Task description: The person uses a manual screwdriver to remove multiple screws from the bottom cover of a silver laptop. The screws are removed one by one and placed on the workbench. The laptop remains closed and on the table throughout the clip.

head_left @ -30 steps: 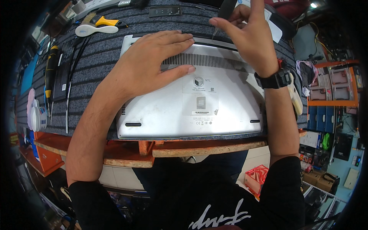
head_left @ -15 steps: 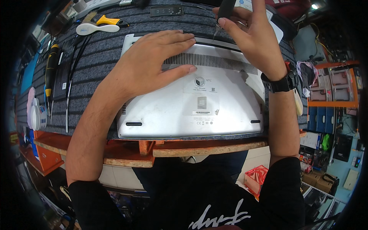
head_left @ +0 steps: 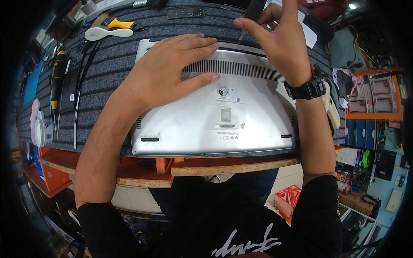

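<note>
A silver laptop (head_left: 185, 124) lies bottom side up, its vent slots along the far part. My left hand (head_left: 176, 69) rests flat on the far left of its underside, fingers stretched and thumb apart. In my right hand (head_left: 279, 43) is a dark-handled screwdriver (head_left: 253, 12), held upright between thumb and fingers. The thin shaft points down to the laptop's far edge, near the dark hinge strip. Whether the tip sits in a screw is too small to tell.
On the grey ribbed mat (head_left: 107, 56) lie a white-handled brush (head_left: 109, 33), a yellow-handled brush (head_left: 122, 23) and a black-and-yellow screwdriver (head_left: 56, 81). A dark tray with small bits (head_left: 186, 12) is at the back. Wooden table edge (head_left: 236, 167) runs in front.
My right hand has shifted slightly left and its thumb has moved across the screwdriver handle. My left hand and the laptop stay almost the same.
</note>
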`<state>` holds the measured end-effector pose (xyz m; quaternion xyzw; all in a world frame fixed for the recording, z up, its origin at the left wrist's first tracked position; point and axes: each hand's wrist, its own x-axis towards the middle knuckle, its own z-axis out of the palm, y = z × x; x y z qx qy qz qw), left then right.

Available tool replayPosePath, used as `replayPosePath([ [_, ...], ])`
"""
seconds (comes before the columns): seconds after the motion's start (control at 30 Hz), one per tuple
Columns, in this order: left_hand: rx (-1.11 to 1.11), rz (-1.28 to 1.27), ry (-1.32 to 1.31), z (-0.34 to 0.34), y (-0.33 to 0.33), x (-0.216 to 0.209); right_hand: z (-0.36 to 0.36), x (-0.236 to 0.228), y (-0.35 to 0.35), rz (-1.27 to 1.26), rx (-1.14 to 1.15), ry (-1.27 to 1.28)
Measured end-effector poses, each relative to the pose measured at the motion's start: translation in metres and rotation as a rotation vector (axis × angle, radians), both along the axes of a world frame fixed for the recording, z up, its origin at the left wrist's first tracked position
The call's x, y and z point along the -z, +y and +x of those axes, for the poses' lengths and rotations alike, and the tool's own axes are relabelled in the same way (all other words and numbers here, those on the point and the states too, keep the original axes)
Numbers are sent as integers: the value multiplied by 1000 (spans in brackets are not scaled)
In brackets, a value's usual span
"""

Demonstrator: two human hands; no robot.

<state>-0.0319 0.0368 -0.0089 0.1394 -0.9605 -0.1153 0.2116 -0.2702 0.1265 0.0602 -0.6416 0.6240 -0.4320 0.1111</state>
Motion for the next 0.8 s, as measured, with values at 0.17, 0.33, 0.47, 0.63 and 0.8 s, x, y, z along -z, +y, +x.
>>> replayPosePath([
  [0.17, 0, -8, 11, 0, 0, 0, -3, 3, -4, -59, -185, -230],
  [0.33, 9, -28, 18, 0, -1, 0, -5, 6, -2, -66, 29, 58],
  [0.47, 12, -12, 34, 0, 0, 0, -3, 7, -3, -71, -156, -206],
  [0.63, -5, -8, 9, 0, 1, 1, -3, 7, -2, -88, -11, 38],
  [0.8, 9, -9, 36, 0, 0, 1, -8, 8, -5, -68, -116, -189],
])
